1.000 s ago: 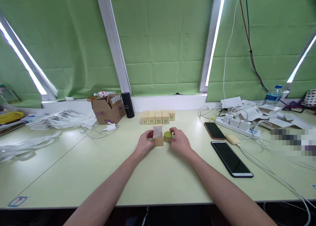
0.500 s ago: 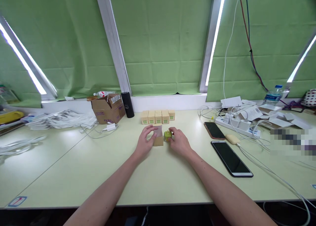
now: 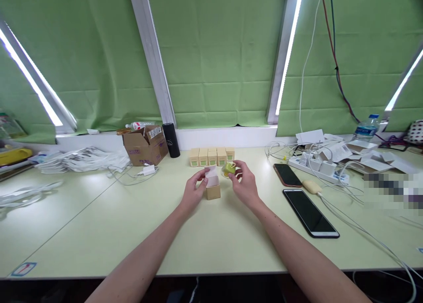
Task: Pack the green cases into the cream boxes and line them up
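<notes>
A small tan cardboard box [image 3: 213, 192] stands on the table with its lid flap raised and its top open. My left hand [image 3: 194, 189] is closed at the box's left side, thumb and fingertips at the raised flap. Just to the right and a little above, a small green rounded trinket [image 3: 229, 167] with a loop is tilted in the air. My right hand [image 3: 243, 182] pinches it between thumb and fingers, apart from the box. What exactly the trinket is, I cannot make out.
Several small tan boxes [image 3: 207, 157] stand in a row behind my hands. A large carton [image 3: 145, 149] and a black cylinder [image 3: 171, 140] are at back left. Two phones [image 3: 310, 213], a power strip [image 3: 317, 170] and loose cables lie to the right.
My right hand has lifted the green trinket off the table and tilted it, moving up and right. The small box has shifted slightly toward me, its open top now showing.
</notes>
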A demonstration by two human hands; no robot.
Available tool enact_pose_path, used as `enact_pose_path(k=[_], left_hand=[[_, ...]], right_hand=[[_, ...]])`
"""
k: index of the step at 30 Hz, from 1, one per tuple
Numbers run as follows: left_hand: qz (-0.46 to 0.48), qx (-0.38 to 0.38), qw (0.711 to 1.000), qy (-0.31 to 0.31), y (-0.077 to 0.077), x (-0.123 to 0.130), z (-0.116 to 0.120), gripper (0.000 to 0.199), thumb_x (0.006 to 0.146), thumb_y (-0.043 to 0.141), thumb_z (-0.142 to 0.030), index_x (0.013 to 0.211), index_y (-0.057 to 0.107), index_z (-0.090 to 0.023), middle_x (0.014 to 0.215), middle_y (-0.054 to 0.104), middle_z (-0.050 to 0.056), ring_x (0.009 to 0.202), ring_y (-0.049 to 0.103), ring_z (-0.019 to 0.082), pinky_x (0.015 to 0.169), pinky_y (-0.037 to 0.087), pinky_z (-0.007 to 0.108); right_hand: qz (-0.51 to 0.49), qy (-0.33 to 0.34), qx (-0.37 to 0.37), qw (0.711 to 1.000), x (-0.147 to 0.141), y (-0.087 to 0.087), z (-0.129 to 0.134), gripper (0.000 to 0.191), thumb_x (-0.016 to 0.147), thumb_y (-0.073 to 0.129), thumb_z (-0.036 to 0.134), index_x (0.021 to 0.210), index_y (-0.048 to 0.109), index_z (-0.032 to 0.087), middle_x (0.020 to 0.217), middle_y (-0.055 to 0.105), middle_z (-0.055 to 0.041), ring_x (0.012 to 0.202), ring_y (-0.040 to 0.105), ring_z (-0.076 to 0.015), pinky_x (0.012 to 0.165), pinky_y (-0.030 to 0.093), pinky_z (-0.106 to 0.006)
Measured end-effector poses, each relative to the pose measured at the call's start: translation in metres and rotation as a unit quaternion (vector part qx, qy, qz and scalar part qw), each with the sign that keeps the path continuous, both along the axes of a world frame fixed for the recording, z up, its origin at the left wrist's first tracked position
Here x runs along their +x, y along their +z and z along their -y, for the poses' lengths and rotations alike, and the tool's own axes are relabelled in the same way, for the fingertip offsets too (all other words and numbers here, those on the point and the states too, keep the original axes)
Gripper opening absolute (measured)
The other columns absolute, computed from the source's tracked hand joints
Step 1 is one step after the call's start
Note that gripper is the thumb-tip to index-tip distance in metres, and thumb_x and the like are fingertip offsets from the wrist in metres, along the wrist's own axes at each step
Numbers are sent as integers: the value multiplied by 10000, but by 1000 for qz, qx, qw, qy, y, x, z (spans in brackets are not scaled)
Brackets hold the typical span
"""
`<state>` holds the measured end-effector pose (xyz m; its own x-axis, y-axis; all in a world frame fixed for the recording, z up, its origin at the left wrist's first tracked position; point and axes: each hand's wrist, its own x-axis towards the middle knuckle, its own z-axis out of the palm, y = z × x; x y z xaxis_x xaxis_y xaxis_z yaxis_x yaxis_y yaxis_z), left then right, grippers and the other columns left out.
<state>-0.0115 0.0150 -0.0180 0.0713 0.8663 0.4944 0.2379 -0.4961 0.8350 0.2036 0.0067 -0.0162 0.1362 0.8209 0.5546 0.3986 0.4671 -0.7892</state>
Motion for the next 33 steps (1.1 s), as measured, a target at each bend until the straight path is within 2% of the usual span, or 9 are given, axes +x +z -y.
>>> enact_pose_path(k=[5,10,13,18,26,29,33], left_hand=[[9,-4,1000,-18,-1,0,2,452,915,691,-516,1250,745,-217,1368,720,125,1127,672,293,1030,508,443],[1,-13,999,-42,-1,0,3,506,930,679,-529,1308,724,-195,1414,694,133,1162,653,297,1033,489,422],[2,-13,998,-58,0,1,4,530,931,677,-535,1321,715,-178,1399,701,141,1199,647,307,1033,486,407],[8,-14,996,-92,4,2,6,492,948,650,-508,1301,718,-172,1323,737,138,1209,651,319,1027,487,415],[39,-43,995,-82,2,0,5,475,918,650,-394,1339,711,-183,1439,678,134,1298,609,324,1053,465,407],[49,-54,994,-82,4,0,5,482,874,633,-306,1330,717,-176,1397,701,120,1258,615,299,1050,457,393],[64,-71,992,-78,7,1,5,534,788,589,-226,1299,733,-170,1271,734,99,1098,629,252,962,484,365]], right_hand=[[-137,54,58,987,-5,11,9,395,920,669,356,1279,544,247,1248,663,-108,977,692,-223,779,610,-367],[-192,131,68,970,-15,7,15,429,926,685,382,1303,499,298,1334,585,-96,1036,707,-234,604,605,-292],[-166,152,65,972,-20,3,19,430,939,676,365,1324,491,313,1331,583,-92,1052,708,-238,573,585,-268],[-68,167,56,982,-23,0,22,381,967,609,289,1324,475,302,1364,598,-102,1078,718,-247,601,570,-277],[-33,100,51,993,-13,2,14,382,950,597,289,1312,477,287,1352,618,-92,856,733,-193,600,549,-300],[-20,90,45,995,-11,2,12,380,936,606,290,1299,491,279,1306,642,-84,830,732,-193,595,535,-303],[5,83,37,996,-10,2,13,409,905,630,270,1293,505,276,1279,668,-77,837,719,-196,608,538,-313]])
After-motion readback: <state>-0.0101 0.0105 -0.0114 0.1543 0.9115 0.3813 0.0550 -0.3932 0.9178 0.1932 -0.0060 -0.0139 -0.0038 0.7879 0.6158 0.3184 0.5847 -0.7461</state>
